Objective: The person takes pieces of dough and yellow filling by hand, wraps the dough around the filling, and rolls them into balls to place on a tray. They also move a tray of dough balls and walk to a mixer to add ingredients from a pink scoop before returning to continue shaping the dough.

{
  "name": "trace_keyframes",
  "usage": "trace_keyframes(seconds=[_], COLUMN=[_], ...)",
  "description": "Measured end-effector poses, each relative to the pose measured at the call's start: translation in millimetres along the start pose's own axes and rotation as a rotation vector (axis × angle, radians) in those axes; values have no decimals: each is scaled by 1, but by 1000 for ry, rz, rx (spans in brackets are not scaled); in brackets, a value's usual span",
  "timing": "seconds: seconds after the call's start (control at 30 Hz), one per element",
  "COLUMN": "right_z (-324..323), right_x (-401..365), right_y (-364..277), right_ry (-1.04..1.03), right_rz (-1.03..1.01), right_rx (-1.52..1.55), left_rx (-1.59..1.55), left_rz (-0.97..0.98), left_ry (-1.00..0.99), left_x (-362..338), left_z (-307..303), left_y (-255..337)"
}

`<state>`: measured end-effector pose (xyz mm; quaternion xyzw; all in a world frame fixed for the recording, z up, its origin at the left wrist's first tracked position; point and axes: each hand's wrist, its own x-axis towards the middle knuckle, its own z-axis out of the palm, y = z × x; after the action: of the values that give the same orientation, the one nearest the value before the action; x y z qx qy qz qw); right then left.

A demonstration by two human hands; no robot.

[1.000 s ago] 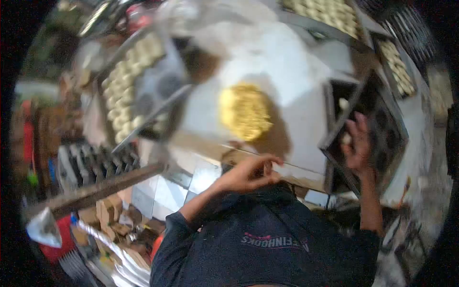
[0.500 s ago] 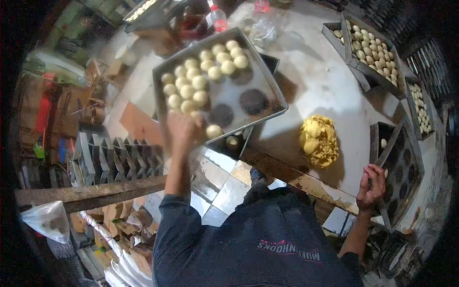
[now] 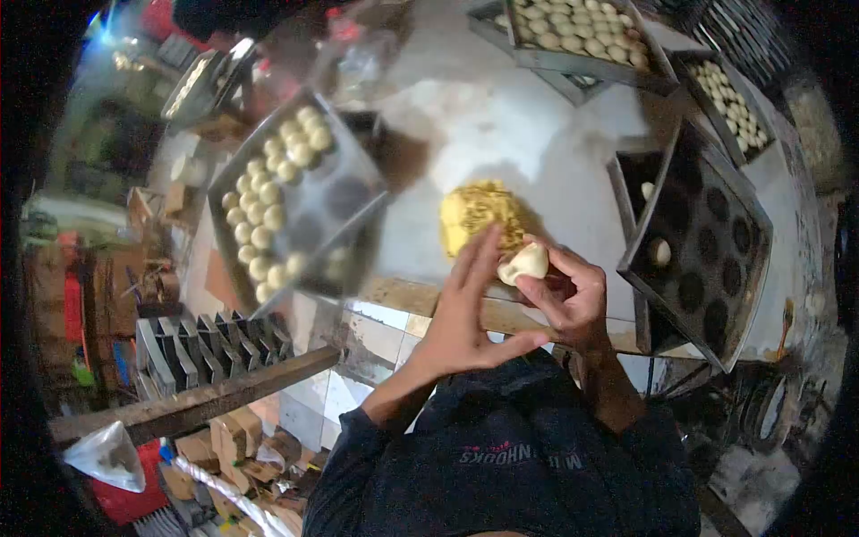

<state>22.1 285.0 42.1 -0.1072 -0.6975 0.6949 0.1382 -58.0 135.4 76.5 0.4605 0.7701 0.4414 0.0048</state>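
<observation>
My right hand pinches a pale piece of dough between thumb and fingers, its shape uneven and partly folded. Just to the left, my left hand is open, fingers stretched up and thumb apart, close beside the dough piece. Behind both hands, a crumbly yellow mass of filling lies on the table, partly covered by my left fingers. A metal tray on the left carries rows of pale dough balls over part of its base. On the right, a dark tray with round marks holds one dough ball.
Trays full of dough balls stand at the far right, with another filled tray beside them. Plastic bottles are at the back. Folded metal pieces and a wooden beam lie at the lower left.
My left hand has left the near edge of the ball-filled tray, and my right hand has come away from the dark tray. Both are now together, dough in the right. The view has turned right.
</observation>
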Motion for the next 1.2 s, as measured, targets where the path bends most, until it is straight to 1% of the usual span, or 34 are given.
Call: trace_keyframes(seconds=[0.03,0.07,0.1,0.13,0.17,0.2,0.23,0.27,0.3,0.33,0.37,0.4,0.43,0.47,0.5,0.53,0.57,0.6,0.63,0.7,0.73,0.77,0.83,0.87,0.9,0.93,0.97,1.0,1.03,1.07,1.1,1.17,1.2], right_z=[-13,-31,-31,-29,-29,-31,-35,-36,-34,-29,-21,-6,6,20,36,50,63,77,94,132,143,154,174,171,168,155,131,107,77,54,45,29,18], right_x=[-1,-1,-3,-12,-20,-25,-27,-32,-38,-44,-48,-55,-55,-54,-52,-44,-35,-33,-30,-22,-26,-31,-43,-43,-41,-40,-30,-23,-12,-6,-2,7,14], right_y=[1,-9,-2,-10,-19,-20,-22,-24,-21,-16,-14,-16,-15,-9,-2,7,15,20,21,41,26,29,43,50,65,65,71,75,100,107,109,114,135], right_ry=[69,-105,-182,-107,-30,-1,85,169,192,267,339,430,435,417,392,387,265,221,174,233,213,203,1,-101,-98,-92,-53,77,224,299,291,264,210], right_rz=[-235,-435,-484,-457,-431,-425,-396,-367,-367,-430,-495,-404,-414,-487,-558,-533,-496,-481,-463,-694,-589,-583,-420,-302,-369,-229,-293,-285,-289,-269,-275,-338,-497], right_rx=[-111,-380,-300,-310,-323,-328,-274,-220,-228,-214,-199,-97,-98,-184,-270,-333,-269,-420,-572,-366,-294,-302,-208,-169,-93,-143,-451,-610,-796,-878,-882,-1070,-1007], left_rx=[-502,-570,-638,-685,-667,-665,-666,-529,-393,-290,-296,-533,-767,-765,-712,-656,-601,-590,-618,-1117,-1220,-1230,-1257,-1315,-1409,-1465,-1522,-1546,-1570,-1559,-1564,-1469,-1417], left_rz=[-246,-323,-405,-513,-490,-457,-420,-313,-204,-75,-60,-48,-38,-32,-218,-407,-594,-533,-521,-696,-713,-718,-685,-888,-946,-883,-819,-786,-751,-734,-730,-655,-643], left_ry=[-6,-4,-2,66,143,190,241,230,223,199,187,210,235,238,189,138,84,204,230,427,467,475,306,308,305,280,251,242,234,219,228,172,166], left_x=[-3,-9,-15,-10,-12,-14,-16,-22,-30,-36,-38,-37,-38,-45,-54,-65,-76,-90,-110,-133,-147,-162,-191,-197,-196,-196,-196,-194,-191,-182,-176,-157,-147], left_z=[10,25,38,42,52,59,65,71,76,78,81,84,80,68,52,34,18,8,-8,-37,-47,-43,-28,-37,-46,-51,-53,-55,-57,-61,-58,-52,-48], left_y=[5,0,-4,16,17,24,31,36,38,38,38,39,41,42,43,41,37,29,17,4,-3,-15,-36,-42,-44,-46,-49,-52,-55,-56,-58,-62,-63])
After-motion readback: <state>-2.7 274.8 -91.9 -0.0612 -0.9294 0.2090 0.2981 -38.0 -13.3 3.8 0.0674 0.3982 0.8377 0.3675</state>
